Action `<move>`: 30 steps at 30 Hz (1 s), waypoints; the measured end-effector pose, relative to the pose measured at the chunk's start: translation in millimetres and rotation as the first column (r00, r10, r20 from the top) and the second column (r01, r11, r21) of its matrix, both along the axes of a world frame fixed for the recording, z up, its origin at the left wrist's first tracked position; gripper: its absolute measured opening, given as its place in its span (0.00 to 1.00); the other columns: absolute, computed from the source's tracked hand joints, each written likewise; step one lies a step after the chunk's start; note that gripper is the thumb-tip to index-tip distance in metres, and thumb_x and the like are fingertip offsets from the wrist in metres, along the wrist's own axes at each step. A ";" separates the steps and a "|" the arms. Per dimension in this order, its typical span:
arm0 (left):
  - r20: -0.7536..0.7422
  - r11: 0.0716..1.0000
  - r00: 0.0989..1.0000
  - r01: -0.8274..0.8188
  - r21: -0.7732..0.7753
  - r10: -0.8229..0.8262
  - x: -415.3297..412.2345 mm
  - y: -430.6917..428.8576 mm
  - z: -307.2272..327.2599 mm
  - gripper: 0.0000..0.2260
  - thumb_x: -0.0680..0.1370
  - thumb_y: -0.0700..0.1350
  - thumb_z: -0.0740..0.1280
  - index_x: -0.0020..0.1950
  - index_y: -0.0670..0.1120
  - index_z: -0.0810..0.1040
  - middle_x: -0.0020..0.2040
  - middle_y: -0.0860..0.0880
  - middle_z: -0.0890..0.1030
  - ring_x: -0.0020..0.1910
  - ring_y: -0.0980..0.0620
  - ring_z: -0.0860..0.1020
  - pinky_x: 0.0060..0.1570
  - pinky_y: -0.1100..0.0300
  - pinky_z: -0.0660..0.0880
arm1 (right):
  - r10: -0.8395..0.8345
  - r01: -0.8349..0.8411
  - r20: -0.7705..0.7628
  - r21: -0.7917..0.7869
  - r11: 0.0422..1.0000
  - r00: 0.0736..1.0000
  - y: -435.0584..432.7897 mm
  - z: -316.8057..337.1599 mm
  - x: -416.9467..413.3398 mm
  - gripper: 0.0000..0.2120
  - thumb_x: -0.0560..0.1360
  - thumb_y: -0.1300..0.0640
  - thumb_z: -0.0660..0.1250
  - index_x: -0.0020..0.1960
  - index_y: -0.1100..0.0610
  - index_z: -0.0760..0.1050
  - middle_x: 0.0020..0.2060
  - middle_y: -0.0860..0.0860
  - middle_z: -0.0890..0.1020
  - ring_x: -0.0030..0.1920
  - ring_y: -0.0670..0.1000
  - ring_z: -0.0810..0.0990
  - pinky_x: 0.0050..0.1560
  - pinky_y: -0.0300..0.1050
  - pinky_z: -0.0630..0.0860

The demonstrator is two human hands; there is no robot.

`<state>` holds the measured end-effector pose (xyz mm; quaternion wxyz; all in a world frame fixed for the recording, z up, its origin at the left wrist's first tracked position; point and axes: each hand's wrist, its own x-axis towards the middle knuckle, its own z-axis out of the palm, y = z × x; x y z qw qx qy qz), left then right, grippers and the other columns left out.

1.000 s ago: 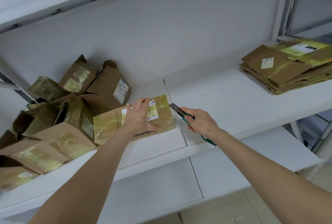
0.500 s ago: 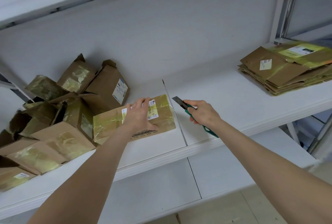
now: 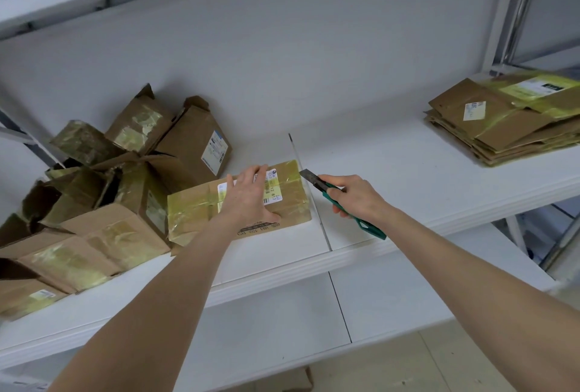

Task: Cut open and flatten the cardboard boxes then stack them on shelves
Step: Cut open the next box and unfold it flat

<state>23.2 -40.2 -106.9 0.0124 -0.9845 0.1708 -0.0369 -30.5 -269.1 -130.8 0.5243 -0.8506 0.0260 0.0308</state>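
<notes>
A closed brown cardboard box point(image 3: 292, 200) wrapped in yellowish tape lies flat on the white shelf point(image 3: 392, 178). My left hand point(image 3: 248, 197) rests palm-down on its top, fingers spread over the white label. To the right, my right hand point(image 3: 354, 197) grips a green utility knife point(image 3: 329, 190). Its dark blade points at the box's upper right corner, just off the edge. A stack of flattened boxes point(image 3: 508, 118) lies at the shelf's far right.
A heap of several opened and taped boxes point(image 3: 103, 190) fills the shelf's left side, touching the box under my hand. A lower white shelf point(image 3: 392, 297) juts out below. A metal upright point(image 3: 508, 11) stands at the right, beside the flattened stack.
My right hand drew the knife slightly away from the box, then brought the blade tip back near its right corner. My left hand stays on the box.
</notes>
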 end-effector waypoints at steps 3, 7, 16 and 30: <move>0.007 1.000 1.000 0.001 -0.002 -0.001 -0.7 0.5 -0.5 0.53 0.65 0.62 0.77 0.79 0.46 0.50 0.75 0.46 0.58 0.74 0.45 0.59 0.74 0.41 0.46 | 0.009 -0.009 -0.002 0.020 1.000 1.000 -0.8 -2.9 -4.2 0.19 0.81 0.57 0.58 0.67 0.40 0.74 0.33 0.51 0.81 0.29 0.45 0.77 0.33 0.38 0.73; 0.000 1.000 1.000 0.001 -0.002 -0.001 -0.9 -0.3 0.3 0.53 0.65 0.62 0.77 0.79 0.46 0.50 0.75 0.46 0.58 0.74 0.45 0.59 0.74 0.41 0.46 | 0.017 -0.016 -0.008 0.014 1.000 1.000 -1.6 -7.3 -10.8 0.19 0.81 0.57 0.58 0.68 0.40 0.73 0.33 0.51 0.81 0.29 0.45 0.77 0.33 0.38 0.72; -0.020 1.000 1.000 -0.004 0.015 0.004 0.7 -0.9 3.0 0.52 0.65 0.62 0.77 0.79 0.46 0.51 0.75 0.46 0.59 0.75 0.45 0.58 0.74 0.42 0.46 | 0.059 -0.059 -0.002 -0.110 0.992 0.998 -6.0 -12.0 -28.2 0.20 0.81 0.55 0.57 0.66 0.35 0.73 0.36 0.51 0.82 0.34 0.51 0.81 0.45 0.49 0.80; -0.250 0.963 0.952 -0.117 0.244 0.179 7.4 63.0 41.8 0.57 0.64 0.64 0.75 0.79 0.55 0.39 0.77 0.45 0.54 0.74 0.42 0.59 0.72 0.38 0.58 | -0.214 0.258 -0.148 0.420 0.870 0.965 46.0 14.9 -6.1 0.07 0.77 0.67 0.63 0.54 0.62 0.71 0.33 0.56 0.76 0.29 0.53 0.74 0.33 0.44 0.76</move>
